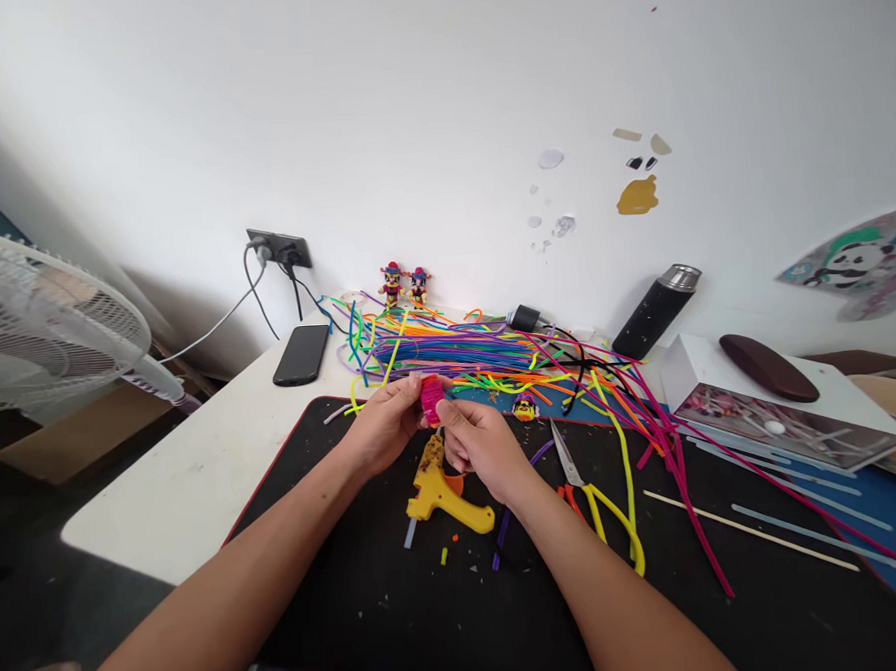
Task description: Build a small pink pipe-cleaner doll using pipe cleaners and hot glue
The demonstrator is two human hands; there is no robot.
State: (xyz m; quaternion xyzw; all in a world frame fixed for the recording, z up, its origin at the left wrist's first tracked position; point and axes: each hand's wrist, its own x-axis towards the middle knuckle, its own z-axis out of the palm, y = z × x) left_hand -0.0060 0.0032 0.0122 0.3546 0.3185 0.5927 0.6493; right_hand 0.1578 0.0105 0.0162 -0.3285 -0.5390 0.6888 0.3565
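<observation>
Between my two hands is a small pink and red piece (431, 400) with a ribbed surface, seemingly made of pipe cleaners. My left hand (393, 418) pinches it from the left, and my right hand (478, 442) grips its lower right side. Just below them a yellow glue gun (445, 496) lies on the black mat (403, 618), a clear glue stick poking from its back end. To the right rest scissors (587, 488) with yellow and orange handles, blades pointing away. A small figure head (525, 406) in purple and yellow sits beyond my right hand.
Bundles of coloured pipe cleaners (449, 353) spread along the back. Two small figures (392, 283) stand by the wall. A phone (301, 354) lies left, near a fan (48, 316). At right are a black flask (655, 313), a white box (786, 398) and glue sticks (801, 482).
</observation>
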